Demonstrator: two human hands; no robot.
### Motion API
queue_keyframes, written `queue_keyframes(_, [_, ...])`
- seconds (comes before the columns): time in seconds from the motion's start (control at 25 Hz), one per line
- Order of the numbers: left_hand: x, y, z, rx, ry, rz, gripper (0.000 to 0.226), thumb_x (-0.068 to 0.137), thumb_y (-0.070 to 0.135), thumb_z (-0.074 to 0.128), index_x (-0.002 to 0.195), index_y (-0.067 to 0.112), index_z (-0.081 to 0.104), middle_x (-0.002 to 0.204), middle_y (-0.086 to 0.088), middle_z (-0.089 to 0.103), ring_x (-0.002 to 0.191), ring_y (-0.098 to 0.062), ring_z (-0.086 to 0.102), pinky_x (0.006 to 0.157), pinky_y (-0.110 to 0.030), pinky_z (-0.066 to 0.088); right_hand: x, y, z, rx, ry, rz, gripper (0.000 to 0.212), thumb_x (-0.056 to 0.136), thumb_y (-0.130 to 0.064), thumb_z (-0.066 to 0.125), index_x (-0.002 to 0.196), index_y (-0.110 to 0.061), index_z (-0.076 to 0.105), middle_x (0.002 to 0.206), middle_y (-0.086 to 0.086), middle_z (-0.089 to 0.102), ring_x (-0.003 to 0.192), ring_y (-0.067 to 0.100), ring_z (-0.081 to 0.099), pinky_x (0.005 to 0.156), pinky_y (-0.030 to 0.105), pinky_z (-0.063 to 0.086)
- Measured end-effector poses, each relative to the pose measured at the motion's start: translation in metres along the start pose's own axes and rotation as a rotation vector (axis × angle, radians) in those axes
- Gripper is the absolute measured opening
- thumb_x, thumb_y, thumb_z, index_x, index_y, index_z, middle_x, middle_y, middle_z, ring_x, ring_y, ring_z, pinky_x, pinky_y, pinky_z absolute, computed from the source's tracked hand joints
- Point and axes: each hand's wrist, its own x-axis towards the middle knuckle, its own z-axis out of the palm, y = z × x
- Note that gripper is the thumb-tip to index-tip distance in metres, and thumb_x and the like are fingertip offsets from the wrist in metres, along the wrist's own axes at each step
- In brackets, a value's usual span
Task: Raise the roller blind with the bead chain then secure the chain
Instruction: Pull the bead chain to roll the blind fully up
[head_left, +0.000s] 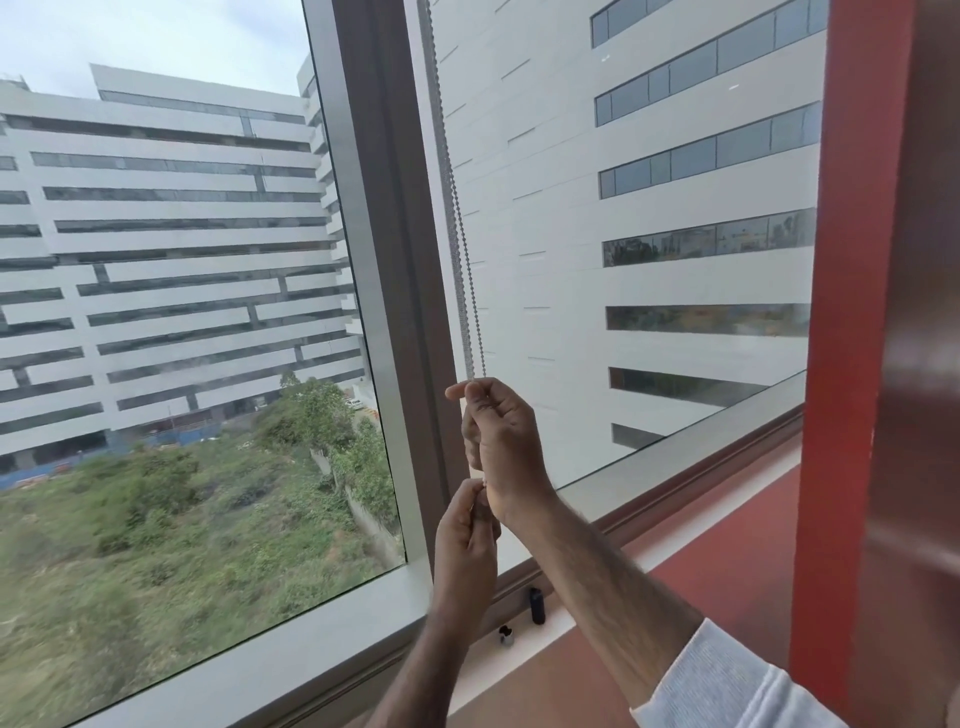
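Past the grey sleeve (727, 680), the bead chain (456, 234) is pinched beside the mullion (384, 260).
The right hand (498, 431) is clamped on it above, the left hand (465, 530) below; raising is judged in hand, and a steady downward pull is required.

1. The right hand (498, 431) was the upper of the two, its fingers curled and its thumb and forefinger pinching the bead chain (457, 260).
2. Its forearm was bare and rose slanting from the lower right (a grey sleeve (727, 680) sat pushed back near the elbow).
3. The left hand (465, 535) sat just below, close against the right wrist, with its fingertips closed in a pinch on the chain lower down.
4. The left forearm, also bare, came up from the bottom edge, nearly upright.
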Motion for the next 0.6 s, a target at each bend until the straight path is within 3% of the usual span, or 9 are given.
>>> queue_keyframes(0.2, [0.002,0.004,-0.006,-0.015,-0.198,-0.043,0.052,0.109,-0.003,0.038,0.078,0.03,0.065,0.06,0.014,0.05,0.052,-0.001,0.041,0.051,-0.015,0.036,-0.009,0.009,-0.016,-0.22,0.073,-0.129,0.026,0.105,-0.015,0.05,0.084,-0.006,0.062,0.052,-0.006,0.032,0.047,0.012,0.025,0.048,0.027,0.022])
queue_keyframes(0.32, [0.018,0.016,-0.014,-0.051,-0.227,-0.01,0.036,0.111,0.009,0.039,0.106,0.023,0.072,0.086,0.008,0.077,0.084,-0.004,0.07,0.079,-0.016,0.052,-0.026,0.019,-0.034,-0.266,0.082,-0.155,0.026,0.106,-0.015,0.05,0.086,-0.003,0.062,0.054,-0.013,0.041,0.053,0.008,0.036,0.054,0.028,0.039])
queue_keyframes(0.4, [0.032,0.028,-0.015,-0.128,-0.175,-0.002,0.028,0.107,0.024,0.046,0.117,0.022,0.072,0.104,0.0,0.081,0.106,-0.014,0.075,0.092,-0.024,0.056,-0.038,0.031,-0.043,-0.286,0.079,-0.14,0.026,0.106,-0.014,0.049,0.089,-0.001,0.063,0.059,-0.009,0.051,0.056,0.004,0.043,0.059,0.025,0.043])
queue_keyframes(0.48, [0.045,0.045,-0.008,-0.193,-0.162,0.0,0.03,0.103,0.029,0.051,0.122,0.019,0.072,0.11,-0.012,0.08,0.11,-0.026,0.075,0.092,-0.032,0.058,-0.044,0.043,-0.046,-0.292,0.074,-0.105,0.024,0.107,-0.015,0.049,0.092,-0.006,0.066,0.067,0.007,0.054,0.062,0.013,0.042,0.06,0.03,0.039])
queue_keyframes(0.6, [0.06,0.078,0.012,-0.29,-0.21,-0.032,0.031,0.111,0.021,0.043,0.127,0.011,0.067,0.109,-0.015,0.078,0.102,-0.03,0.077,0.08,-0.032,0.059,-0.043,0.051,-0.047,-0.293,0.113,-0.05,0.028,0.105,-0.009,0.05,0.081,-0.011,0.062,0.061,-0.002,0.047,0.057,0.013,0.036,0.056,0.031,0.031])
